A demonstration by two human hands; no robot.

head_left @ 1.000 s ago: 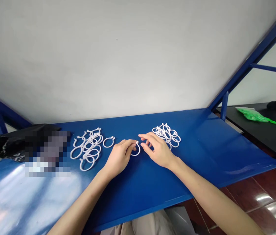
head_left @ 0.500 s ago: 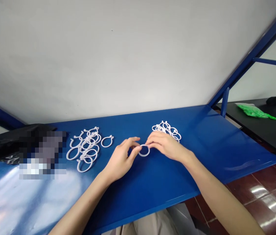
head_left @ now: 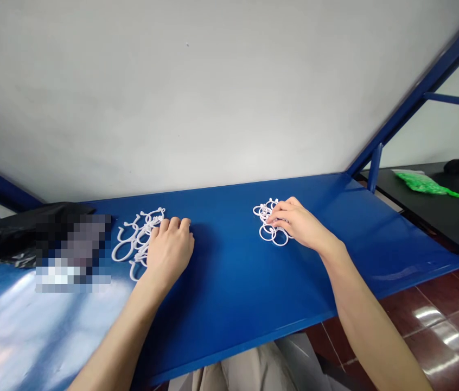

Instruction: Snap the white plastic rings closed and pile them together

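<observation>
On the blue table (head_left: 229, 282) lie two piles of white plastic rings. My left hand (head_left: 170, 244) rests knuckles-up on the right edge of the left pile (head_left: 134, 241), with its fingers curled down; what is under them is hidden. My right hand (head_left: 300, 225) sits on the right pile (head_left: 268, 225), its fingertips pinched together on a white ring at the pile's near side. The stretch of table between the two hands holds nothing.
A black plastic bag (head_left: 13, 236) lies at the table's left end, beside a blurred patch. A white wall stands close behind. Blue frame bars (head_left: 412, 103) rise at the right. Beyond them, a dark bench (head_left: 437, 212) carries a green bag (head_left: 420, 182).
Both hands held one ring at the table's middle. The right hand then carried it right to the right pile, while the left hand moved left over the single ring beside the left pile.
</observation>
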